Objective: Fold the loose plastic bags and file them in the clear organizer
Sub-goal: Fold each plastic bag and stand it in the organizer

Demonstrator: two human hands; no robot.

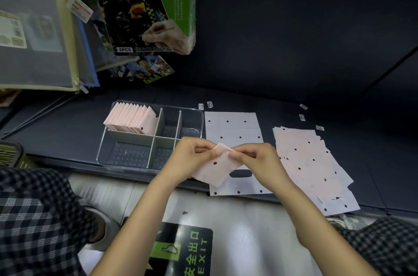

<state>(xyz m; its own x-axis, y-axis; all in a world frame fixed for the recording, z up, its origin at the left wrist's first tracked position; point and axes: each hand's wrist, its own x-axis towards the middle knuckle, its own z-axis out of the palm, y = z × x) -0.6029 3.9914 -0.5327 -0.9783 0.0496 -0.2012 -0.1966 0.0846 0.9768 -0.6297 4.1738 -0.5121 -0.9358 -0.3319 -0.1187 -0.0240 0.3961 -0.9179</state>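
A green-and-black exit sign point(181, 251) lies on the pale floor nearest the camera, between knees in checked cloth. Above it, two bare forearms reach forward over the front edge of the dark table point(294, 85). The left hand point(192, 158) and the right hand point(260, 158) meet in the air, the curled fingers of each pinching the top corner of a folded pink bag point(217, 169). The bag hangs corner-up like a diamond, its long axis running from the pinched corner down towards the person, one dark dot showing on its face.

Behind it, an unfolded white dotted bag point(233, 126) lies flat on the table, long axis running away from the person, its handle slot at the near end. To the right, a loose pile of dotted bags point(312, 162) is spread at a slant, its near corner over the table edge. To the left stands the clear organizer point(126, 162), its far-left compartment holding a row of folded pink bags point(131, 120) on edge. Small labels point(209, 104) dot the table beyond. Packaged craft goods point(144, 4) hang at the far left.
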